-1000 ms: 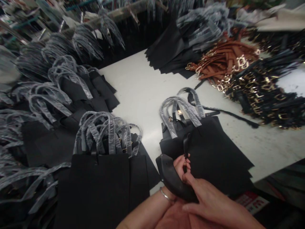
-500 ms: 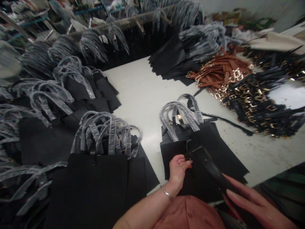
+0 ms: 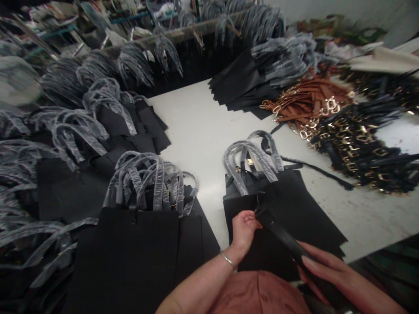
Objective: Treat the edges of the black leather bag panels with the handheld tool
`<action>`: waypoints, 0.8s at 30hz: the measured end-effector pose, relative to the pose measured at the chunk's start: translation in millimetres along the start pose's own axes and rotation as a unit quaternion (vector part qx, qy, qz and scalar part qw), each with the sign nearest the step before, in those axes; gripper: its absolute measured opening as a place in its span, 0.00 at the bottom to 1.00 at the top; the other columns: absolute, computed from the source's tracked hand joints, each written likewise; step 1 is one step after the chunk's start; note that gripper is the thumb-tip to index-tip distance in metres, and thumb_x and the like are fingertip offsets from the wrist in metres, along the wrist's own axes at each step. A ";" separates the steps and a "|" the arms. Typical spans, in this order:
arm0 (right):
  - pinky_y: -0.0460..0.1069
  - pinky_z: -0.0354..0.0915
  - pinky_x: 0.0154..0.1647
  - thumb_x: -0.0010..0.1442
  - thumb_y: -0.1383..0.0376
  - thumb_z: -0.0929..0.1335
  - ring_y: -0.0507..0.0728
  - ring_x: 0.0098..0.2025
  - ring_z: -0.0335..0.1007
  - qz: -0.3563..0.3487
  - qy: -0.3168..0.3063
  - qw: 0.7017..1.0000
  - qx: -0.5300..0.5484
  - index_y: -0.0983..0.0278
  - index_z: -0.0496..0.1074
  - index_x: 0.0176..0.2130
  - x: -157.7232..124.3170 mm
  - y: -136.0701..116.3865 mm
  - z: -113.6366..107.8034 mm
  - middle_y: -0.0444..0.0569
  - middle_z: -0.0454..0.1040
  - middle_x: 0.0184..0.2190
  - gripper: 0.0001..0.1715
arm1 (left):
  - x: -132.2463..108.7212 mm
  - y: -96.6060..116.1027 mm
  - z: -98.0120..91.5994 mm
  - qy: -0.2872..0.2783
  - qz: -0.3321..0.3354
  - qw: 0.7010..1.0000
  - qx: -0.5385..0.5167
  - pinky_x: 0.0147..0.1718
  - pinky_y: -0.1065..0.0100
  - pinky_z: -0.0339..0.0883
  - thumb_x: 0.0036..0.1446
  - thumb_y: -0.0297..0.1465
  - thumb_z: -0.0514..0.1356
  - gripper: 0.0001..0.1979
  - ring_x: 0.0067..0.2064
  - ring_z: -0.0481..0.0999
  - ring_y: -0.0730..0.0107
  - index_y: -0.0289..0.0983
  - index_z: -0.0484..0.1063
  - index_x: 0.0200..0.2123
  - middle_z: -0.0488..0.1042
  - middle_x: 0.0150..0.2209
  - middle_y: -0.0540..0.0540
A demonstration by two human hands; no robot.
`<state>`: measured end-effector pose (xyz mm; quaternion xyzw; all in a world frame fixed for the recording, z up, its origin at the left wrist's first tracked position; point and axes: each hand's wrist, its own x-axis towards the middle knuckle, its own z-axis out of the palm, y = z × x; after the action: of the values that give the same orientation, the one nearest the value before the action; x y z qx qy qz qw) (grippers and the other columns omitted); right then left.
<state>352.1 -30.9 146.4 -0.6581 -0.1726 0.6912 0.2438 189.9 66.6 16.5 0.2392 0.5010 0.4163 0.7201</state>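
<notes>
My left hand (image 3: 243, 229) is closed in a pinch over the front of a black bag (image 3: 248, 257). A thin dark loop shows just above its fingertips, but what they grip is too small to make out. My right hand (image 3: 322, 266) is wrapped round a long black strap (image 3: 284, 237), which slants up and left until its end meets my left fingertips. The bag lies on a small stack of like bags, with plastic-wrapped handles (image 3: 252, 157) arching at the far end and a gold clasp (image 3: 250, 162) between them.
More black bags (image 3: 137, 244) with wrapped handles are piled on the left of the white table (image 3: 193, 126). Brown straps (image 3: 310, 102) with gold clips and a heap of black straps (image 3: 363, 146) lie at the right. Bag pieces (image 3: 238, 83) are stacked at the back.
The strap's far end has moved down and left, closer to my left fingertips. My right hand has shifted slightly left with it. The whole view has drifted a little.
</notes>
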 end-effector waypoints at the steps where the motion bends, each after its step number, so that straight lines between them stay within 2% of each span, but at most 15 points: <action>1: 0.45 0.63 0.22 0.50 0.45 0.73 0.54 0.24 0.69 -0.009 0.009 1.000 0.000 0.56 0.66 0.60 2.1 -2.0 1.4 0.45 0.75 0.28 0.43 | -0.5 0.4 -0.4 -0.003 -0.004 1.000 0.000 0.27 0.71 0.68 0.34 0.29 0.71 0.17 0.25 0.73 0.73 0.32 0.72 0.30 0.74 0.24 0.49; 5: 0.42 0.60 0.19 0.51 0.46 0.73 0.50 0.22 0.65 -0.040 0.021 0.998 0.031 0.58 0.65 0.60 6.4 -7.6 2.4 0.44 0.75 0.28 0.42 | -1.5 1.3 -1.6 0.003 -0.003 1.000 -0.014 0.27 0.71 0.68 0.35 0.30 0.72 0.19 0.24 0.74 0.72 0.33 0.71 0.32 0.74 0.23 0.49; 10: 0.42 0.58 0.18 0.50 0.47 0.74 0.48 0.20 0.63 0.008 -0.012 1.000 0.026 0.58 0.65 0.60 6.5 -4.2 0.8 0.43 0.74 0.26 0.43 | 3.1 -1.4 -4.3 -0.006 0.011 0.999 0.031 0.26 0.72 0.67 0.39 0.29 0.69 0.14 0.24 0.73 0.72 0.33 0.70 0.31 0.73 0.22 0.50; 13: 0.43 0.60 0.20 0.52 0.46 0.73 0.49 0.22 0.64 -0.038 0.012 0.999 0.021 0.59 0.62 0.62 13.6 -9.3 2.8 0.44 0.75 0.28 0.45 | 3.0 5.4 -10.5 -0.024 0.021 0.994 0.107 0.28 0.70 0.68 0.45 0.28 0.66 0.12 0.25 0.73 0.71 0.34 0.69 0.35 0.72 0.24 0.50; 14: 0.43 0.60 0.21 0.53 0.46 0.73 0.50 0.23 0.65 -0.066 0.031 0.997 0.029 0.60 0.61 0.62 16.2 -12.4 1.9 0.44 0.75 0.28 0.45 | 1.3 11.1 -13.1 -0.030 0.046 0.986 0.159 0.30 0.67 0.70 0.48 0.27 0.64 0.12 0.27 0.74 0.69 0.34 0.69 0.38 0.73 0.27 0.48; 16: 0.44 0.62 0.22 0.53 0.48 0.73 0.50 0.24 0.65 -0.108 0.072 0.990 0.050 0.60 0.60 0.62 19.7 -17.6 -4.2 0.43 0.74 0.29 0.44 | -3.2 27.2 -16.6 -0.017 0.154 0.941 0.300 0.42 0.58 0.71 0.52 0.25 0.60 0.15 0.38 0.76 0.61 0.35 0.68 0.45 0.75 0.37 0.41; 18: 0.44 0.63 0.22 0.52 0.48 0.74 0.51 0.24 0.65 -0.118 0.103 0.985 0.068 0.61 0.64 0.58 19.8 -18.3 -14.7 0.44 0.74 0.28 0.40 | -6.0 45.7 -13.9 0.019 0.289 0.859 0.422 0.55 0.48 0.63 0.55 0.23 0.57 0.19 0.52 0.71 0.53 0.36 0.66 0.52 0.71 0.50 0.36; 19: 0.44 0.63 0.22 0.52 0.48 0.74 0.51 0.24 0.65 -0.115 0.115 0.984 0.078 0.61 0.66 0.55 18.9 -16.2 -20.4 0.45 0.75 0.29 0.37 | -5.4 54.0 -9.2 0.023 0.339 0.821 0.459 0.58 0.47 0.58 0.56 0.22 0.56 0.20 0.56 0.67 0.52 0.36 0.66 0.53 0.68 0.54 0.36; 20: 0.44 0.63 0.21 0.52 0.48 0.74 0.51 0.24 0.66 -0.109 0.127 0.982 0.091 0.61 0.67 0.52 17.7 -12.6 -25.7 0.46 0.75 0.29 0.34 | -2.7 60.8 -2.1 0.010 0.367 0.796 0.481 0.59 0.48 0.57 0.57 0.22 0.54 0.20 0.58 0.65 0.52 0.36 0.65 0.54 0.67 0.55 0.36; 22: 0.44 0.64 0.22 0.52 0.48 0.74 0.52 0.24 0.67 -0.099 0.150 0.976 0.120 0.61 0.68 0.49 15.3 -2.8 -33.2 0.46 0.75 0.29 0.31 | 9.2 68.6 18.0 -0.047 0.364 0.780 0.507 0.57 0.53 0.61 0.59 0.22 0.51 0.20 0.56 0.67 0.54 0.35 0.64 0.55 0.68 0.53 0.35; 24: 0.45 0.66 0.22 0.50 0.49 0.75 0.53 0.25 0.69 -0.095 0.172 0.970 0.143 0.60 0.68 0.49 13.0 7.6 -36.0 0.46 0.76 0.28 0.32 | 28.1 68.8 41.6 -0.097 0.316 0.779 0.532 0.54 0.57 0.64 0.59 0.21 0.52 0.22 0.54 0.70 0.54 0.31 0.62 0.57 0.68 0.53 0.33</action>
<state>386.9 -32.8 128.7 -0.7057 -0.0893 0.5589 0.4262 207.7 130.3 70.2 0.7683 0.4664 0.2625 0.3510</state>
